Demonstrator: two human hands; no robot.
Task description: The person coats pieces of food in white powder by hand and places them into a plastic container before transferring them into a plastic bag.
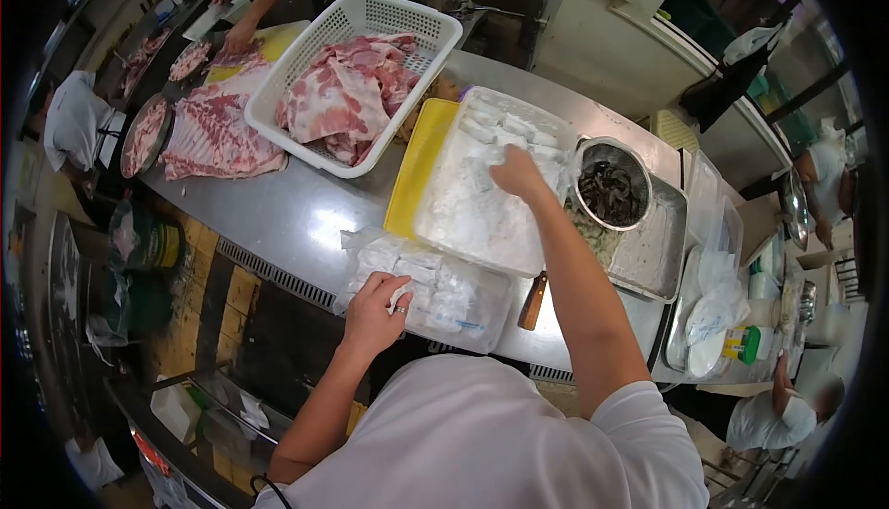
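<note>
My right hand (517,174) reaches into a white plastic tub (428,222) of white powder. Its fingers are drawn together in the powder, and what they hold, if anything, is hidden. Rows of white-coated pieces (505,127) lie at the tub's far end. My left hand (373,313), with a ring on one finger, is at a clear plastic-lined tray (482,319) holding white-coated pieces (435,289). Its fingers are curled at the tray's left side, and their tips are partly hidden. A wooden-handled tool (532,302) lies between the tub and my right arm.
A metal bowl of dark pieces (611,185) sits over a metal tray (662,254) on the right. Left of the tub are a yellow board (421,171), a white basket (356,171) of raw meat and a meat slab (218,134). A co-worker's hand (241,37) touches meat.
</note>
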